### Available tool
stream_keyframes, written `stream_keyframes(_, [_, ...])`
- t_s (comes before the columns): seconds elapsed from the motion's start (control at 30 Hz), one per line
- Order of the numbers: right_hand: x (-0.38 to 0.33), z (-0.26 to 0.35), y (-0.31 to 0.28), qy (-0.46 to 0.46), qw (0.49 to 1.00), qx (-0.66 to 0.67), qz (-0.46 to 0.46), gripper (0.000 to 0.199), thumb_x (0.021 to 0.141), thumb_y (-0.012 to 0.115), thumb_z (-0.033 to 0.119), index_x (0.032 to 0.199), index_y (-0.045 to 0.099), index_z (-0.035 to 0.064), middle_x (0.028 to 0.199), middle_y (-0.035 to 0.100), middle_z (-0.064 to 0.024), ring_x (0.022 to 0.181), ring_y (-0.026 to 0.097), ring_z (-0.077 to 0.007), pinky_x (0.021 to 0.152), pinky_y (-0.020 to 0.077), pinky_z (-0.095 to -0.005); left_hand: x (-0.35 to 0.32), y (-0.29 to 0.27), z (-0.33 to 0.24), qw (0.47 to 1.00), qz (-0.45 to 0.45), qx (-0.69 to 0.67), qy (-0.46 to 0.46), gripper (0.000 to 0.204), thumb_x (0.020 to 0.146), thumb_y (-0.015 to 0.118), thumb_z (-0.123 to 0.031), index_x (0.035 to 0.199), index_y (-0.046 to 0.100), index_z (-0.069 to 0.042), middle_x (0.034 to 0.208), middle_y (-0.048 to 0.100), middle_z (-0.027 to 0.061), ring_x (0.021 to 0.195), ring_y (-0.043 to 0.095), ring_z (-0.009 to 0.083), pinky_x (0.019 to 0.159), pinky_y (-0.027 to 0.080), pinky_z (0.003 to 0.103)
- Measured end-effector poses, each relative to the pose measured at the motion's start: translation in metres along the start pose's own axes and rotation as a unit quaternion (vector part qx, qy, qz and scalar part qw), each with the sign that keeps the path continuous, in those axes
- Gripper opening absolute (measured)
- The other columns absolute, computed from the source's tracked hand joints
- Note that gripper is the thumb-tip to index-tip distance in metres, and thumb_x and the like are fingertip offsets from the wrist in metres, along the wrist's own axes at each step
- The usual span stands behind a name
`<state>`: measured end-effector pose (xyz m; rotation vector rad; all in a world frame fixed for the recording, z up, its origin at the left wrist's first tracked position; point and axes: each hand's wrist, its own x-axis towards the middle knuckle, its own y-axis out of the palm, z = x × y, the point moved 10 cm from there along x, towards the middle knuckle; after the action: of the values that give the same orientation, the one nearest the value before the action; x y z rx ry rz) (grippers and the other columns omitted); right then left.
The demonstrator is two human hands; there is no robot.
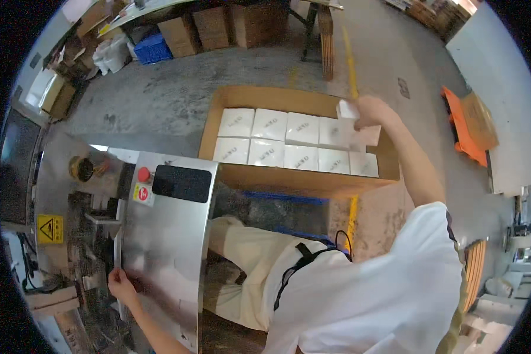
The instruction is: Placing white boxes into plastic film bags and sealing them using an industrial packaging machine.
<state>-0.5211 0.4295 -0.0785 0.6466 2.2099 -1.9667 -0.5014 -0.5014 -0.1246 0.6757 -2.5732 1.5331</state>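
My right hand (371, 112) reaches over the far right corner of an open cardboard carton (301, 180). Its fingers are curled and slightly blurred, closed on a small white box (347, 110). Two rows of similar white boxes (302, 128) with grey print fill the carton below it. At the lower left, my left hand (122, 287) has its fingers pinched together at the edge of a steel machine (165, 248). They touch the lower end of a narrow white piece (118, 239) along that edge; what lies between the fingertips is hidden.
A red stop button (144, 173) and a dark screen (183, 183) sit on the machine's top. Brown cartons (211, 28) and a blue bin (153, 48) stand under a table at the back. To the right is an orange cart (465, 127) with a carton.
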Motion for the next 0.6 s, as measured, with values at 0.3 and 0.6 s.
stream_keyframes(0.3, [0.072, -0.102, 0.156, 0.091, 0.984, 0.040, -0.151, 0.016, 0.078, 0.064, 0.012, 0.077, 0.070, -0.0021, 0.091, 0.071, -0.0246, 0.089, 0.069, -0.0388, 0.078, 0.0553, -0.0476, -0.111, -0.066, -0.100, 0.998, -0.024, -0.052, 0.010, 0.027, 0.096, 0.063, -0.017, 0.110, 0.064, 0.007, 0.101, 0.068, 0.0159, 0.092, 0.064, 0.0258, 0.084, 0.052, 0.038])
stream_keyframes(0.6, [0.061, -0.012, 0.228, -0.030, 0.979, 0.150, 0.133, 0.030, 0.088, 0.058, 0.025, 0.092, 0.073, -0.0002, 0.094, 0.071, -0.0223, 0.086, 0.068, -0.0383, 0.079, 0.0524, -0.0474, -0.264, -0.288, 0.002, 0.929, -0.202, -0.027, -0.309, 0.050, 0.093, 0.065, -0.032, 0.125, 0.058, 0.006, 0.129, 0.061, 0.0224, 0.106, 0.062, 0.0328, 0.093, 0.052, 0.043])
